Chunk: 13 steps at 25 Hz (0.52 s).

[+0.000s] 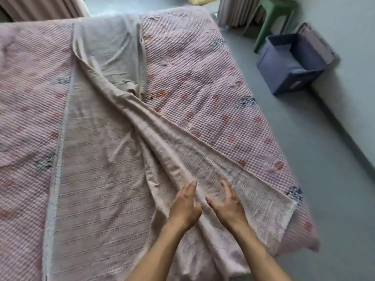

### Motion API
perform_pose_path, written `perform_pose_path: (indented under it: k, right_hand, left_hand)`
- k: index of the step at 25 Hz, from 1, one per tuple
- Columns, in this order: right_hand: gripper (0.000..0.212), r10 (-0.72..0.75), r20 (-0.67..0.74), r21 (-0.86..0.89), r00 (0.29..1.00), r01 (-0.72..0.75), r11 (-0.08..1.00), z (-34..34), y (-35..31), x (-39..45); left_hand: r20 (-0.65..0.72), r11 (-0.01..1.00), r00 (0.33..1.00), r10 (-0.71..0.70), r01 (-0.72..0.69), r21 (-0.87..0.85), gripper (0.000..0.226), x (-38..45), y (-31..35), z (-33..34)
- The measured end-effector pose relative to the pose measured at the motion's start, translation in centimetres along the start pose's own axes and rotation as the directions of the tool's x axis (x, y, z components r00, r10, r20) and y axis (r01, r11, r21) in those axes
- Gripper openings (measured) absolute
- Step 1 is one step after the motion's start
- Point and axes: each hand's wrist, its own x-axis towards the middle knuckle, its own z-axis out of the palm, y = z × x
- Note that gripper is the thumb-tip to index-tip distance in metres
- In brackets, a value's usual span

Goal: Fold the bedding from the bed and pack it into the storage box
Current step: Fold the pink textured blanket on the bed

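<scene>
Pink, bubble-textured quilted bedspread (203,74) with scattered red and dark motifs is seen covering the bed in the head view; its left and near parts are cut off by the frame edge, and the motifs are too blurred to be made out; the bed beneath is wholly hidden. A thin beige woven sheet with faint stripes and checks (105,163) is spread over the bedspread's middle, gathered into long diagonal pleats running from the far end down to the hands; its near edge is lost below the frame. The left hand (185,207) and the right hand (226,201) are laid on the pleated ridge side by side, close but apart; the fingers of both are loosely spread and curled, pressed against the cloth, with nothing pinched that can be made out. A blue fabric storage box with an open flap lid (269,63) is set on the grey floor (324,159) against the wall, well apart from the bed's right side; its interior is partly shadowed. A green plastic stool (274,15) stands just behind it, partly cropped.
</scene>
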Motion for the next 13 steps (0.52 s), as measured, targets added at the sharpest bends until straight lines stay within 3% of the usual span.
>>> perform_pose_path:
  k: [3,6,10,13]
  right_hand:
    - [0.072,0.037,-0.039,-0.042,0.999,-0.039,0.998,1.6,5.8,3.6]
    - [0.071,0.075,-0.079,-0.196,0.994,-0.089,0.977,1.8,13.0,8.5]
    - [0.068,0.119,-0.1,-0.368,0.988,-0.148,0.918,2.1,22.0,13.9]
    - [0.079,0.151,-0.169,-0.419,0.974,-0.209,0.883,-0.2,26.5,17.0]
  left_hand:
    - [0.192,0.99,0.981,-0.01,-0.018,0.143,0.071,3.7,-1.3,7.2]
    - [0.3,0.935,0.952,-0.059,-0.052,0.35,0.073,6.9,-2.7,13.0]
    - [0.248,0.81,0.961,-0.124,-0.046,0.585,0.082,8.7,-6.2,18.4]
    - [0.252,0.787,0.962,-0.108,-0.072,0.613,0.085,10.3,-5.8,20.5]
